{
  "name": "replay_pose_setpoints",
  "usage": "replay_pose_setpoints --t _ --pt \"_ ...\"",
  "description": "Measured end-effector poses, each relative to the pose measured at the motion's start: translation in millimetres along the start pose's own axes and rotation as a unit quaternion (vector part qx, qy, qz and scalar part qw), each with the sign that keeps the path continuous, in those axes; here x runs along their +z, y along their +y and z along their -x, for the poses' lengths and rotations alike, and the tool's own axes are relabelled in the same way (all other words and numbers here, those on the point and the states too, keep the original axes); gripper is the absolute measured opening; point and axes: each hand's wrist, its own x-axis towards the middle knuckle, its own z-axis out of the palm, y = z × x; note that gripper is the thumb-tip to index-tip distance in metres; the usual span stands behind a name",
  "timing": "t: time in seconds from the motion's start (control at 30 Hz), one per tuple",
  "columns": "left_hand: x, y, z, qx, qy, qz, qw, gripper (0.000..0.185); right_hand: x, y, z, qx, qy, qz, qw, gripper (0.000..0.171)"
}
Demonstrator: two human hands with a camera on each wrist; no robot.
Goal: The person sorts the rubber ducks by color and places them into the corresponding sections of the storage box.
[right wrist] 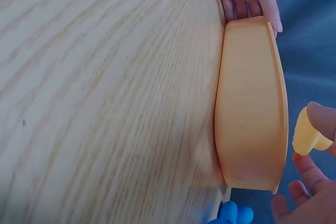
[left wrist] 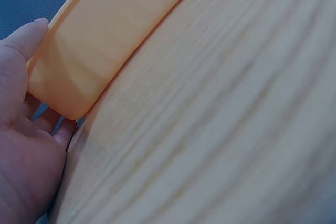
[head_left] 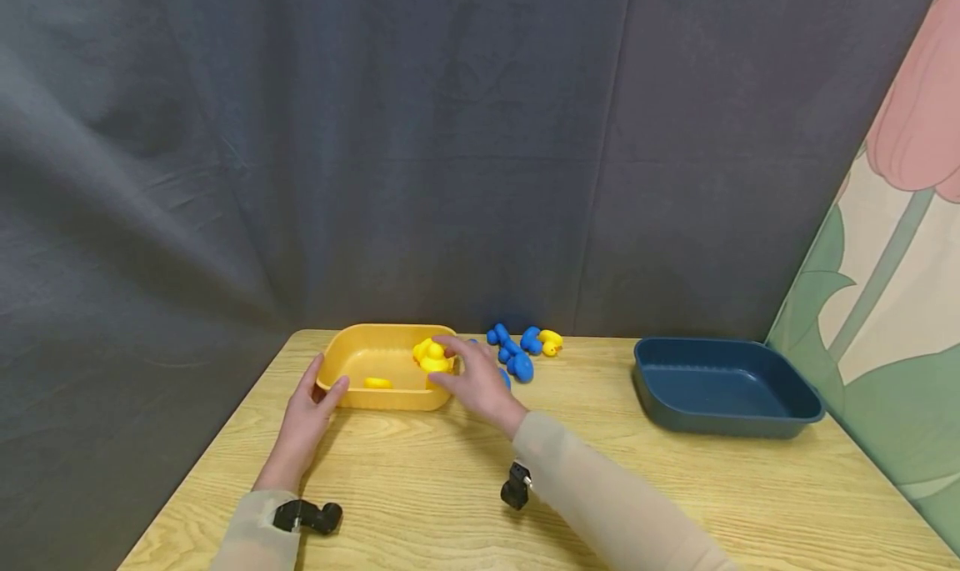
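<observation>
My left hand (head_left: 306,413) holds the left end of a yellow plastic basin (head_left: 390,399), its thumb at the rim and its other fingers round the corner. Over the basin's right end, my right hand (head_left: 480,381) pinches a yellow rubber duck (right wrist: 303,136) between thumb and fingertip. The right wrist view shows that duck above the basin's rim. Inside the basin lies another yellow toy (head_left: 378,383), partly hidden by the front wall. Several blue toys (head_left: 522,367) lie on the table just beyond my right hand, which partly covers some of them.
A yellow duck (head_left: 551,343) lies beside the blue toys near the table's back edge. At the right stands a dark blue basin (head_left: 727,425). The wooden table (head_left: 420,496) ends at a dark grey curtain (head_left: 450,179), with a flowered cloth (head_left: 885,338) on the right.
</observation>
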Motion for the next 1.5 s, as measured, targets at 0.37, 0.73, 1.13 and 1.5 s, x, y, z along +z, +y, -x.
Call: replay_pose_setpoints --t 0.37,0.73,1.13,1.5 --pt "-0.8 0.0 -0.3 0.004 -0.006 0.008 0.9999 0.096 4 -5 0 0.03 -0.025 -0.005 0.999 0.061" --pt "-1.0 0.0 -1.1 0.004 -0.003 0.001 1.0 0.095 -11 4 1 0.062 -0.008 -0.032 0.998 0.062" --pt "0.2 -1.0 -1.8 0.002 0.001 -0.002 1.0 0.096 -49 34 2 0.068 0.034 -0.017 0.997 0.064" --pt "0.5 -0.2 -0.9 -0.001 -0.002 0.002 1.0 0.094 -85 66 4 0.083 0.07 0.022 0.994 0.068"
